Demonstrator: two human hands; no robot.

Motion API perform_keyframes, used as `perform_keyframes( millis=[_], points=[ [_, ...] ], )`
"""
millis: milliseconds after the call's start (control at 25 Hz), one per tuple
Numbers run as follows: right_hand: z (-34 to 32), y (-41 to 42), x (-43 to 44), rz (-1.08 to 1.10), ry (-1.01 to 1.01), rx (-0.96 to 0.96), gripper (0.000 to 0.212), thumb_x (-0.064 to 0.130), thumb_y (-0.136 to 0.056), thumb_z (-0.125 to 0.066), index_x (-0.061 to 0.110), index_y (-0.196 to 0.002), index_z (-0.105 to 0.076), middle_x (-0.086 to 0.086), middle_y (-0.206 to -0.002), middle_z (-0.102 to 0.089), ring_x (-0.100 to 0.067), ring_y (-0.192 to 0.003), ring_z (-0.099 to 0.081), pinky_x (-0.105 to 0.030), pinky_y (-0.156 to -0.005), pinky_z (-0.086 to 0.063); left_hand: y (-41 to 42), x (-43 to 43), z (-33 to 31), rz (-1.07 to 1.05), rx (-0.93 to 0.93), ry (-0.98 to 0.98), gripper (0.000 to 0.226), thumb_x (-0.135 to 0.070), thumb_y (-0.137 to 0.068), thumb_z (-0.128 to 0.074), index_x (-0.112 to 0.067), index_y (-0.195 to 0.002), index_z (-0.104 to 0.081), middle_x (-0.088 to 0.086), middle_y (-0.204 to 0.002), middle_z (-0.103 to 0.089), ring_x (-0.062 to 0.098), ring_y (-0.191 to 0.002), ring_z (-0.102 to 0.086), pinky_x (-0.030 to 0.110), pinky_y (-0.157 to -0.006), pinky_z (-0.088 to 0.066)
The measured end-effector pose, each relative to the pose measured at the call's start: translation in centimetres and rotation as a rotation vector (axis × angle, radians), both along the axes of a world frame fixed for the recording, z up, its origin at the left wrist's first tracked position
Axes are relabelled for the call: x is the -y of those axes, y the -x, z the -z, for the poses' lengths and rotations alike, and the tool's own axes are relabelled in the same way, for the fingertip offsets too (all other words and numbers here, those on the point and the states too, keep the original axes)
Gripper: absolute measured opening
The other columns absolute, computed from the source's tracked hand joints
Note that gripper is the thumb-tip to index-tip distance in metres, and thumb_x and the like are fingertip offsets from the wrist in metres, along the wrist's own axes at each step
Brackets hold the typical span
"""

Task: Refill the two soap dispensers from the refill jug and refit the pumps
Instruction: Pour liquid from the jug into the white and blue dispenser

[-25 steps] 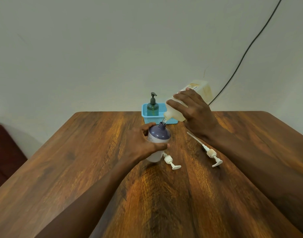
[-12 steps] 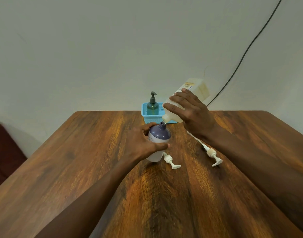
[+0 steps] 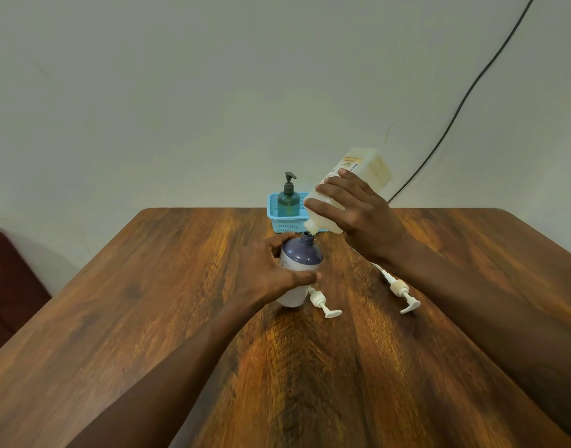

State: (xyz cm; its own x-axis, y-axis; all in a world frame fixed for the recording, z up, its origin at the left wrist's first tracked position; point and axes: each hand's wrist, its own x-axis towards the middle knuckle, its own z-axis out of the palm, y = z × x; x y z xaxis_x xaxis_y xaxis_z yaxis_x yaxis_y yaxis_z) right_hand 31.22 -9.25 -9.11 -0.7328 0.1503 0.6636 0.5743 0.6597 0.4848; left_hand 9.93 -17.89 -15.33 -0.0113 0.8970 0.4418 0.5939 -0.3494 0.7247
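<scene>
- Right hand (image 3: 358, 218) curls its fingers round the refill jug (image 3: 373, 173), which is tipped spout-down with its mouth just above the open neck of the purple-shouldered dispenser (image 3: 302, 253). That dispenser stands upright near the far middle of the table (image 3: 148, 302).
- Left hand (image 3: 264, 270) grips the dispenser's body and steadies it.
- The neck is narrow. If the spout drifts off centre, soap would likely run down the shoulder onto the gripping fingers. I cannot tell whether soap is flowing.
- The dark shoulder hides the fill level, so overfilling looks like a real risk.
- Soap on the left fingers could make that grip slip and tilt the bottle.
- A short pump (image 3: 321, 302) lies just beside the dispenser's base, where a spill would probably reach it.
- A long pump (image 3: 400, 291) lies partly under the right forearm. A lowered arm might roll it or knock it away.
- Behind, the green dispenser (image 3: 288, 202) stands in a blue basket (image 3: 273, 218). A careless swing of the jug could bump it.
</scene>
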Motion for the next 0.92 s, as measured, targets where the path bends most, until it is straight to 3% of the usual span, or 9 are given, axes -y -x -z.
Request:
perform_keyframes(
  millis=[120, 200, 320, 400, 520, 600, 680, 840, 920],
  points=[
    [1.0, -0.3, 0.0, 0.058, 0.178, -0.083, 0.06, -0.002, -0.079, -0.069, 0.013, -0.136, -0.062, -0.016, -0.13, -0.066, -0.036, -0.123, -0.06, -0.05, -0.119, -0.036, 0.2, -0.5, 0.6, -0.001, 0.002, 0.009, 0.092, -0.071, -0.05, -0.077, -0.029, -0.131, -0.064, -0.013, -0.117, -0.07, 0.003, -0.101, -0.065, 0.011, -0.081, -0.05],
    [1.8, -0.4, 0.2, 0.066, 0.344, -0.171, 0.065, 0.015, -0.075, -0.084, 0.016, -0.136, -0.061, -0.01, -0.128, -0.067, -0.03, -0.119, -0.06, -0.05, -0.112, -0.046, 0.3, -0.6, 0.9, -0.004, 0.012, 0.006, 0.091, -0.068, -0.05, -0.081, -0.03, -0.131, -0.064, -0.012, -0.118, -0.071, 0.004, -0.102, -0.067, 0.012, -0.081, -0.051],
    [2.8, -0.5, 0.9, 0.066, 0.564, -0.347, 0.066, 0.048, -0.075, -0.077, 0.021, -0.133, -0.061, -0.006, -0.122, -0.071, -0.028, -0.107, -0.065, -0.047, -0.089, -0.057, 0.4, -0.6, 0.9, -0.01, 0.034, 0.008, 0.083, -0.052, -0.056, -0.094, -0.034, -0.13, -0.062, -0.019, -0.115, -0.069, -0.003, -0.101, -0.066, 0.007, -0.077, -0.05],
    [3.4, -0.7, 1.1, 0.159, 0.684, -0.443, 0.074, 0.06, -0.068, -0.076, 0.027, -0.132, -0.059, -0.003, -0.121, -0.071, -0.023, -0.102, -0.064, -0.041, -0.083, -0.058, 0.6, -0.4, 0.9, -0.019, 0.056, 0.003, 0.078, -0.042, -0.058, -0.098, -0.04, -0.126, -0.059, -0.026, -0.109, -0.065, -0.011, -0.098, -0.063, 0.003, -0.076, -0.049],
    [4.4, -1.6, 0.7, 0.245, 0.884, -0.623, 0.086, 0.053, -0.06, -0.093, 0.024, -0.134, -0.059, 0.002, -0.128, -0.067, -0.013, -0.105, -0.061, -0.031, -0.083, -0.057, 0.9, -0.2, 1.0, -0.028, 0.081, -0.002, 0.077, -0.041, -0.056, -0.099, -0.043, -0.121, -0.059, -0.028, -0.103, -0.065, -0.013, -0.096, -0.063, 0.005, -0.077, -0.051],
    [5.1, -2.1, 0.3, 0.263, 0.972, -0.705, 0.09, 0.051, -0.058, -0.096, 0.022, -0.135, -0.059, 0.002, -0.129, -0.066, -0.014, -0.106, -0.062, -0.033, -0.084, -0.059, 1.2, -0.2, 1.2, -0.033, 0.094, -0.006, 0.077, -0.041, -0.056, -0.099, -0.042, -0.122, -0.06, -0.027, -0.103, -0.066, -0.012, -0.097, -0.064, 0.011, -0.08, -0.053],
    [5.8, -2.6, 0.0, 0.283, 1.022, -0.714, 0.092, 0.053, -0.058, -0.095, 0.023, -0.136, -0.057, 0.0, -0.13, -0.065, -0.015, -0.106, -0.063, -0.036, -0.084, -0.061, 1.5, -0.1, 1.5, -0.039, 0.087, -0.005, 0.08, -0.043, -0.056, -0.099, -0.039, -0.127, -0.061, -0.024, -0.107, -0.067, -0.01, -0.1, -0.064, 0.016, -0.083, -0.055],
    [6.3, -3.0, 0.1, 0.283, 1.087, -0.705, 0.096, 0.055, -0.062, -0.092, 0.024, -0.142, -0.05, 0.001, -0.136, -0.06, -0.014, -0.11, -0.06, -0.025, -0.08, -0.055, 2.0, -0.1, 2.1, -0.031, 0.089, 0.028, 0.085, -0.058, -0.053, -0.093, -0.045, -0.129, -0.058, -0.03, -0.107, -0.065, -0.012, -0.103, -0.063, 0.013, -0.081, -0.052],
    [6.0, -2.9, 0.7, 0.241, 1.023, -0.666, 0.098, 0.057, -0.063, -0.092, 0.026, -0.145, -0.047, 0.006, -0.137, -0.056, -0.01, -0.116, -0.054, -0.022, -0.084, -0.049, 2.2, -0.2, 2.5, -0.029, 0.099, 0.042, 0.089, -0.065, -0.05, -0.089, -0.042, -0.131, -0.06, -0.025, -0.114, -0.068, -0.007, -0.107, -0.064, 0.017, -0.084, -0.054]
  ],
)
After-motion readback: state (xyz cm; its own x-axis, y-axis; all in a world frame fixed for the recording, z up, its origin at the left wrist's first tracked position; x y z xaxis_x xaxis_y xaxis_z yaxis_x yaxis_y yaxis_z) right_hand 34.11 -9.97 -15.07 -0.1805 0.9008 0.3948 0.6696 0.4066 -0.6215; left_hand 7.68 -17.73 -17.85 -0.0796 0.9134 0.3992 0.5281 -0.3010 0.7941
